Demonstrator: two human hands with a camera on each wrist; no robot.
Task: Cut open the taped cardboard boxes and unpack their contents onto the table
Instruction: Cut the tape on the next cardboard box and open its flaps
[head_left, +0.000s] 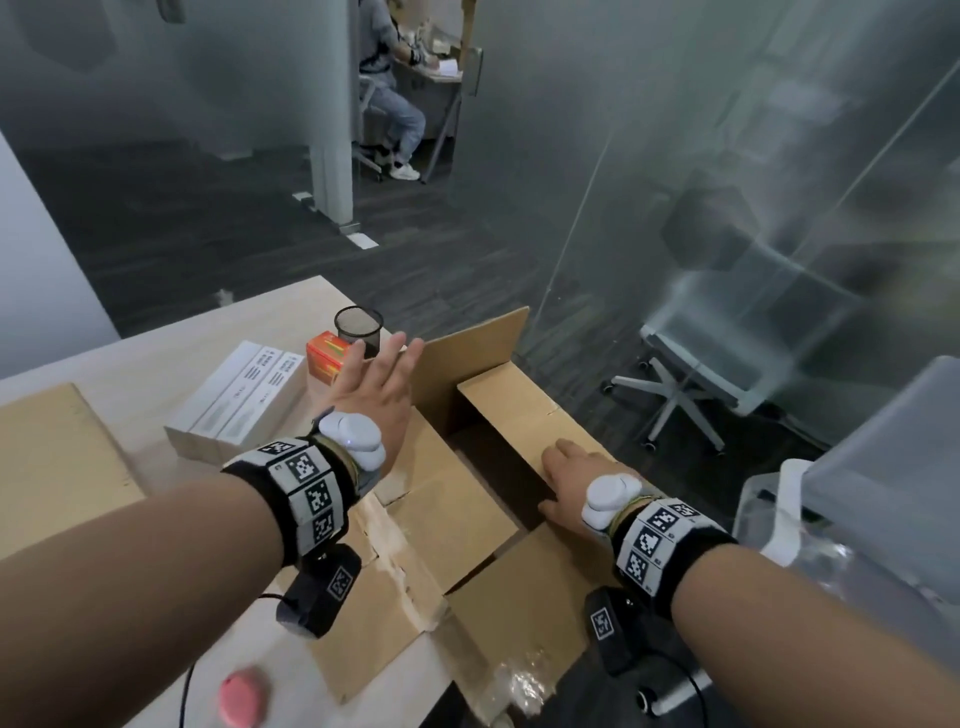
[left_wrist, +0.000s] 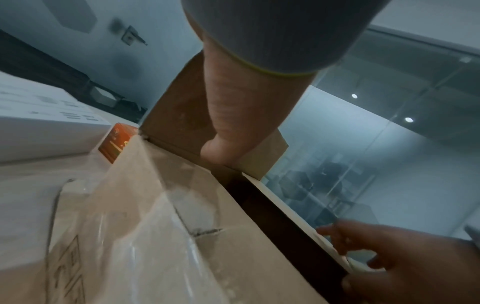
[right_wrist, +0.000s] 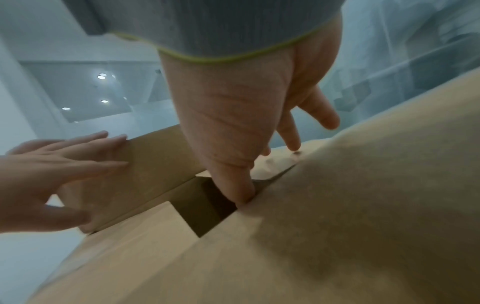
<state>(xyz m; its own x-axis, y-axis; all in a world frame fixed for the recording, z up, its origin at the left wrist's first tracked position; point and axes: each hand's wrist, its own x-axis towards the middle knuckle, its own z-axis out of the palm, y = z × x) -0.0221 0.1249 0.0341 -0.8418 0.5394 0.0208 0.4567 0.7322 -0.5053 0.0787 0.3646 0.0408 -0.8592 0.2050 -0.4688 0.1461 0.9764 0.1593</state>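
Pressing flat with straight fingers, the left hand (head_left: 376, 382) pushes the brown cardboard box's (head_left: 462, 525) far flap (head_left: 467, 358); the right hand (head_left: 574, 480) grips its right flap (head_left: 524, 410).

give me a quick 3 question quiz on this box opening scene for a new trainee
1. True or false: the far flap of the box stands upright.
2. Which hand has its thumb tucked under a flap edge? A) left hand B) right hand
3. Fill in: beside the white boxes on the table, in front of the mesh cup, sits a small ______ carton.

Key:
1. True; the left hand's straight fingers lie against it.
2. B; in the right wrist view the thumb dips into the gap at the right flap.
3. Orange.
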